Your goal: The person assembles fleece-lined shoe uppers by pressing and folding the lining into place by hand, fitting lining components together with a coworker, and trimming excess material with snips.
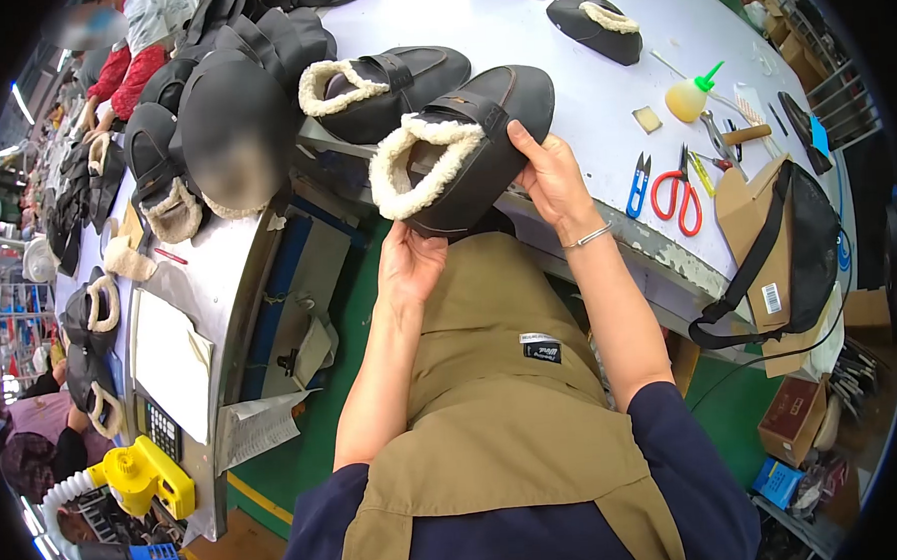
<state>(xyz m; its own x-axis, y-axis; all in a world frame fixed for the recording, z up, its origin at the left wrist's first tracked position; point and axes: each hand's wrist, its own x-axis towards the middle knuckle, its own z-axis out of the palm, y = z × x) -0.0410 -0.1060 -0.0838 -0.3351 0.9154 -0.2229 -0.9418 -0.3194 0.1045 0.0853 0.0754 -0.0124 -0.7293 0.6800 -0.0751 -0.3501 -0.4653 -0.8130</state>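
A black slip-on shoe [509, 102] with a cream fleece-lined opening and a strap across it is held up in front of my apron. My right hand [552, 175] grips its side, the thumb on top near the strap. From below, my left hand [413, 262] supports the fleece-edged end; some of its fingers are hidden beneath the shoe. Just behind lies a matching shoe [424, 71] on the white table [518, 37]. Another dark shoe with a fleece edge [608, 33] rests farther right.
Right on the table are red-handled scissors [677, 195], blue snips [640, 184], a yellow bottle [688, 99], a hammer [747, 135] and a black bag [818, 254]. Piled shoes [236, 119] and a yellow air pump [142, 479] occupy the left side. A co-worker in red sleeves [139, 78] is upper left.
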